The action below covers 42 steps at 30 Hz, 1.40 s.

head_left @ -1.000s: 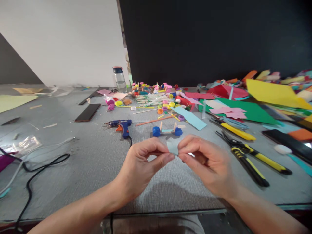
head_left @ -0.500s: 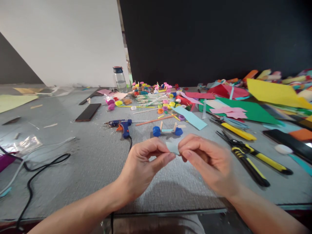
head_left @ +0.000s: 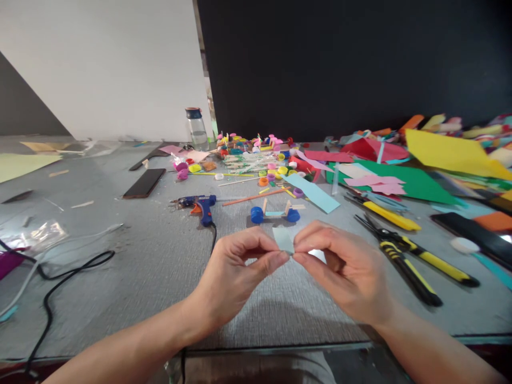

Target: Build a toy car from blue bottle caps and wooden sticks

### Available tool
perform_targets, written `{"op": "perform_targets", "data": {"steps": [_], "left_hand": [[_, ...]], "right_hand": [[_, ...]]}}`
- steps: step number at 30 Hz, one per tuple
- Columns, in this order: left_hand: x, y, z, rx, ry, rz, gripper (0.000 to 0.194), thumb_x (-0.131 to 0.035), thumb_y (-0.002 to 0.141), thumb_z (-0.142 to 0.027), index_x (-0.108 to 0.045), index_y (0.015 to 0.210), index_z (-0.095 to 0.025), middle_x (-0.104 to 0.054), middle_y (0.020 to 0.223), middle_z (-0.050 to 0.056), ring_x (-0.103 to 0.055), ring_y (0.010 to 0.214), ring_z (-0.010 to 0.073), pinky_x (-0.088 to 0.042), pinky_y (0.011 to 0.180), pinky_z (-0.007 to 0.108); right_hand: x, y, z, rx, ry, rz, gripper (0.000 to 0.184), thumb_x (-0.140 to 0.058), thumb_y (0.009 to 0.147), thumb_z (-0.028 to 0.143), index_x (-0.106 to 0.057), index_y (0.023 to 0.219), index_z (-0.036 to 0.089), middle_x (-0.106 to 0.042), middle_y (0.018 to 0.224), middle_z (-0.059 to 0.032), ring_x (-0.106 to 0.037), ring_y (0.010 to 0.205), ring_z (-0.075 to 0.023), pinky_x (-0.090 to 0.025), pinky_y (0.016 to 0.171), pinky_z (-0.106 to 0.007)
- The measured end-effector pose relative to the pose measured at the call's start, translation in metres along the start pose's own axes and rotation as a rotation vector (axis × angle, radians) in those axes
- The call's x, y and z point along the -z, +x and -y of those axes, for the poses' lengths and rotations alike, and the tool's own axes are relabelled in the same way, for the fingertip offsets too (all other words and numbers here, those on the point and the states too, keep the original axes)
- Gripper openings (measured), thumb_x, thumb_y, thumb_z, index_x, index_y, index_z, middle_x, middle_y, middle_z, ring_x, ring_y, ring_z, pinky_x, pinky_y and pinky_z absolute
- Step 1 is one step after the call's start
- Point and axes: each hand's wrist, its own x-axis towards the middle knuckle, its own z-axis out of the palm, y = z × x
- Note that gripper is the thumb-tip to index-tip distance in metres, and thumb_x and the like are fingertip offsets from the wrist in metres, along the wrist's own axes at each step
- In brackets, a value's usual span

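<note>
A small piece of light blue paper is held up above the table between both hands. My left hand pinches its lower left edge between thumb and forefinger. My right hand grips the right edge in the same way, its fingertips almost touching the left ones. Just beyond the hands stands a small assembly with blue bottle caps at its ends, upright wooden bits and a light blue strip between them. To its left lies a blue glue gun with an orange trigger.
Pliers with yellow-black handles and a yellow utility knife lie at right. A light blue paper strip and many bottle caps are farther back. A dark phone and a black cable lie at left; a water bottle stands behind.
My right thumb and forefinger have shifted to meet at the paper's lower right edge. The paper now stands more upright and shows more of its face. My left hand has hardly moved.
</note>
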Motion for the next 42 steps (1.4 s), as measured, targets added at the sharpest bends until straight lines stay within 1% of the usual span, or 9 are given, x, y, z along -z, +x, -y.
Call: {"op": "perform_targets", "data": {"steps": [4,9,15,22,25,30,35,39,42], "left_hand": [[0.0012,-0.0019,-0.0019,-0.059,0.029,0.023,0.014,-0.071,0.086,-0.022,-0.068,0.073,-0.016,-0.058,0.072,0.000,-0.051,0.068,0.0107,-0.044,0.065,0.024],[0.0026,-0.0024,-0.0010,-0.157,0.111,0.088,0.003,-0.072,0.087,-0.018,-0.072,0.087,-0.015,-0.067,0.084,0.005,-0.061,0.080,0.0156,-0.049,0.076,0.029],[0.0019,-0.0013,0.0021,-0.240,0.145,0.011,0.006,-0.074,0.086,-0.015,-0.072,0.081,-0.017,-0.067,0.079,0.002,-0.060,0.075,0.0119,-0.048,0.070,0.024],[0.0012,-0.0029,0.0026,-0.265,0.139,0.026,0.005,-0.072,0.087,-0.015,-0.071,0.083,-0.018,-0.066,0.081,0.001,-0.060,0.076,0.0115,-0.048,0.068,0.022],[0.0003,-0.0032,0.0031,-0.255,0.147,0.015,0.009,-0.071,0.087,-0.014,-0.068,0.079,-0.017,-0.062,0.078,0.000,-0.057,0.071,0.0092,-0.046,0.063,0.020],[0.0011,-0.0017,0.0033,-0.384,0.207,0.000,0.014,-0.071,0.086,-0.008,-0.066,0.075,-0.016,-0.062,0.072,-0.002,-0.057,0.067,0.0078,-0.045,0.059,0.017],[0.0041,-0.0025,0.0032,-0.539,0.325,0.022,0.006,-0.070,0.087,-0.008,-0.070,0.086,-0.014,-0.065,0.073,0.001,-0.059,0.067,0.0088,-0.047,0.058,0.018],[0.0066,-0.0035,0.0028,-0.622,0.405,0.041,0.005,-0.069,0.088,-0.008,-0.071,0.090,-0.012,-0.064,0.074,0.002,-0.060,0.066,0.0100,-0.047,0.056,0.020],[0.0076,-0.0038,0.0022,-0.667,0.429,0.067,0.006,-0.067,0.089,-0.007,-0.070,0.094,-0.010,-0.064,0.076,0.004,-0.062,0.068,0.0108,-0.049,0.058,0.021]], "right_hand": [[0.0016,-0.0010,0.0009,0.036,-0.008,0.004,0.013,-0.062,0.091,0.009,-0.062,0.091,0.023,-0.063,0.083,0.0000,-0.062,0.073,-0.0135,-0.051,0.065,-0.030],[0.0031,-0.0021,-0.0026,0.074,0.035,-0.025,0.017,-0.061,0.090,0.006,-0.062,0.094,0.022,-0.062,0.083,0.0005,-0.060,0.074,-0.0126,-0.048,0.064,-0.028],[0.0017,-0.0026,-0.0031,0.066,0.085,-0.013,0.017,-0.061,0.089,0.005,-0.061,0.093,0.021,-0.059,0.081,0.0020,-0.057,0.073,-0.0107,-0.047,0.065,-0.027],[0.0007,-0.0030,-0.0019,0.094,0.079,-0.006,0.020,-0.060,0.088,0.002,-0.061,0.095,0.021,-0.059,0.081,0.0016,-0.056,0.075,-0.0118,-0.045,0.064,-0.028],[-0.0008,-0.0023,-0.0013,0.095,0.072,-0.011,0.020,-0.061,0.088,0.003,-0.061,0.093,0.022,-0.059,0.080,0.0020,-0.056,0.073,-0.0121,-0.046,0.063,-0.028],[-0.0019,-0.0020,-0.0019,0.053,0.130,-0.004,0.022,-0.060,0.089,0.005,-0.062,0.102,0.022,-0.062,0.088,-0.0009,-0.057,0.074,-0.0132,-0.050,0.066,-0.029],[0.0012,0.0008,-0.0044,0.169,0.080,0.033,0.023,-0.060,0.086,0.001,-0.064,0.100,0.019,-0.063,0.090,-0.0034,-0.061,0.078,-0.0142,-0.050,0.065,-0.029],[0.0036,0.0018,-0.0063,0.280,0.072,0.049,0.028,-0.058,0.084,-0.002,-0.064,0.103,0.017,-0.064,0.091,-0.0043,-0.062,0.082,-0.0158,-0.051,0.066,-0.030],[0.0043,0.0011,-0.0063,0.310,0.084,0.057,0.028,-0.057,0.083,-0.003,-0.064,0.103,0.016,-0.064,0.091,-0.0049,-0.062,0.081,-0.0156,-0.051,0.067,-0.031]]}}
